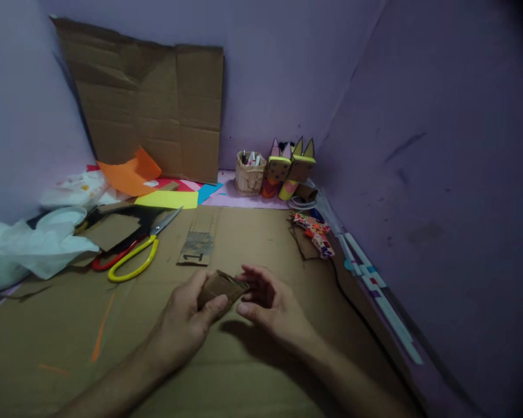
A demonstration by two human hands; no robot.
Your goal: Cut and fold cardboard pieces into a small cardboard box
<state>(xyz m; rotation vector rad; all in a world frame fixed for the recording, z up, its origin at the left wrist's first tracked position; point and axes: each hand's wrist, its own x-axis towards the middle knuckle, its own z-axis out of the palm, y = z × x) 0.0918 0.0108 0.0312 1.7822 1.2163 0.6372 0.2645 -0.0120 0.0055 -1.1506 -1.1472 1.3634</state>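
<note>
A small folded piece of brown cardboard (221, 285) is held in my left hand (187, 316), with the thumb across its front. My right hand (272, 305) is just to the right of the piece, its fingers curved and apart from the thumb, with nothing visible between them. Beyond the hands, a flat cardboard strip marked with a 1 (196, 248) lies on the cardboard sheet (157, 371). Scissors with yellow handles (135, 261) lie to the left, blades pointing away.
Paper scraps, including orange paper (131, 174), and white plastic (47, 244) lie at the left. A pen holder (249, 174) and two paper figures (290, 168) stand at the back. A patterned glue gun (316, 232) with a black cord is at the right.
</note>
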